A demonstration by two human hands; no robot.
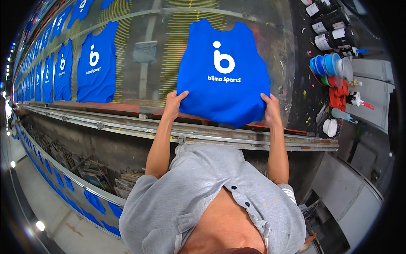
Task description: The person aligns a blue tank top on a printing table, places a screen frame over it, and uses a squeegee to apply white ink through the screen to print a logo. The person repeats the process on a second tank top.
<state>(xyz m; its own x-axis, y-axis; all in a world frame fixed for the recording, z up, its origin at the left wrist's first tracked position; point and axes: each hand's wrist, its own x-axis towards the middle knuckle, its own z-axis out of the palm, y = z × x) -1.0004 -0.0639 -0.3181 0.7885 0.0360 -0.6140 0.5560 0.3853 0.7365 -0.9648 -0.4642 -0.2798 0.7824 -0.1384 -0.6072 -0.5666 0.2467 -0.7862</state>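
Note:
A blue sleeveless sports bib (222, 95) with a white printed logo lies spread in front of me, its neck end away from me. My left hand (174, 104) pinches its lower left corner between thumb and fingers. At the lower right corner my right hand (271, 106) grips the cloth in the same way. The hem between my hands sags over the near edge of the long printing table (146, 80). To the left, another blue bib (97, 63) with the same white print lies flat on the table.
More printed bibs (62, 67) run in rows down the table to the left. A metal rail (203, 136) borders its near side. At the right stand black bottles (334, 39), stacked blue and white cups (332, 65) and a red container (338, 97). Behind me on the left hang blue pieces (94, 201).

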